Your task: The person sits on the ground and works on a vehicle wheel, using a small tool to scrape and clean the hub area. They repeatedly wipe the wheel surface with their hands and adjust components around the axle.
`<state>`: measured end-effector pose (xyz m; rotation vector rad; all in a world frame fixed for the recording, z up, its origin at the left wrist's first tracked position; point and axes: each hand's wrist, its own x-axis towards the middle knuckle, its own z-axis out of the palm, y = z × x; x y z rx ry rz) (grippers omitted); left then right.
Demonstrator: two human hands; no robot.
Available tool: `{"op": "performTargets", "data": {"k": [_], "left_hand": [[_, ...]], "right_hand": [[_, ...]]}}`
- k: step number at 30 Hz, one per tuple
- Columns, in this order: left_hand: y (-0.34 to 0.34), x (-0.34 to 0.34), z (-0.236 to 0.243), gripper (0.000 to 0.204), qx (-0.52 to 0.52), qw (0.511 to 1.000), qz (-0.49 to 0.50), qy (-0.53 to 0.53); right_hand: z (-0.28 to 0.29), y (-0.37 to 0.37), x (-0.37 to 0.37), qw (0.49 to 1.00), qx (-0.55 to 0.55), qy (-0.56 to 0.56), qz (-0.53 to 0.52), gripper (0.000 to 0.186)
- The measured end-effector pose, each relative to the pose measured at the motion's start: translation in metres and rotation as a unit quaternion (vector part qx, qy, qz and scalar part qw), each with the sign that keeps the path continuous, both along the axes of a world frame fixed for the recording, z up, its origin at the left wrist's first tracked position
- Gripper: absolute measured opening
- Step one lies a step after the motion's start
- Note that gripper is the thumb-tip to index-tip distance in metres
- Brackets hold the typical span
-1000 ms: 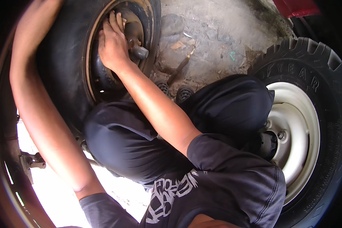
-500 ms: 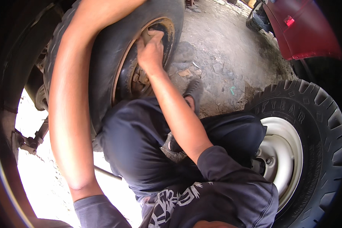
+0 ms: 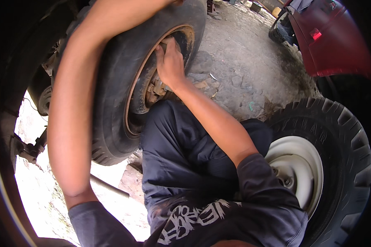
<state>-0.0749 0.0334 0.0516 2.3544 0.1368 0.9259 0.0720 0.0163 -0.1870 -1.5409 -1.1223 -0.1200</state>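
Observation:
A worn black tire (image 3: pixel 115 82) stands upright in front of me on the left, mounted on a rusty, dark wheel rim (image 3: pixel 132 119). My right hand (image 3: pixel 170 66) reaches into the upper part of the rim. Its fingers curl round the rim's inner edge, with the fingertips partly hidden. Below that hand, rusty hub bolts (image 3: pixel 154 90) show in the wheel's centre. My left arm stretches up and over the tire's top. Only a sliver of my left hand (image 3: pixel 178 2) shows at the upper picture edge, and its fingers cannot be made out.
A second tire (image 3: pixel 342 164) with a cream-white rim (image 3: pixel 317 164) lies close on my right. Dark red vehicle bodywork (image 3: pixel 338 41) stands at the far right. Dark vehicle underbody parts (image 3: pixel 29 148) are at left. Small debris lies on the rough concrete floor (image 3: pixel 247 53).
The worn wheel sits slightly farther right and lower in the picture, showing more of its lower tread. My right hand has shifted with it along the rim. My knees have moved right.

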Motion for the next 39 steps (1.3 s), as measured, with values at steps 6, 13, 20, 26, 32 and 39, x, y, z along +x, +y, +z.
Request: {"op": "performTargets", "data": {"k": [6, 13, 20, 26, 32, 39], "left_hand": [[-0.009, 0.003, 0.007, 0.019, -0.069, 0.996, -0.032, 0.055], [0.057, -0.003, 0.012, 0.038, 0.063, 0.991, 0.004, 0.122], [0.028, -0.019, 0.004, 0.034, 0.001, 0.998, -0.045, 0.047], [0.031, -0.025, 0.004, 0.036, 0.099, 0.993, -0.036, 0.062], [0.026, -0.026, 0.005, 0.031, 0.094, 0.992, -0.039, 0.08], [0.019, -0.025, 0.0, 0.029, 0.104, 0.991, -0.032, 0.084]], "right_hand": [[-0.052, -0.016, 0.043, 0.991, 0.038, -0.126, 0.037, 0.063], [-0.051, -0.036, 0.025, 0.977, 0.029, -0.174, 0.119, 0.081], [-0.037, -0.024, -0.005, 0.987, 0.025, -0.158, 0.022, 0.094], [-0.031, -0.001, 0.012, 0.997, -0.014, -0.061, -0.035, 0.084], [-0.037, -0.038, -0.033, 0.988, 0.046, -0.143, 0.045, 0.066], [-0.021, -0.004, -0.018, 0.997, 0.042, -0.047, -0.037, 0.067]]}}
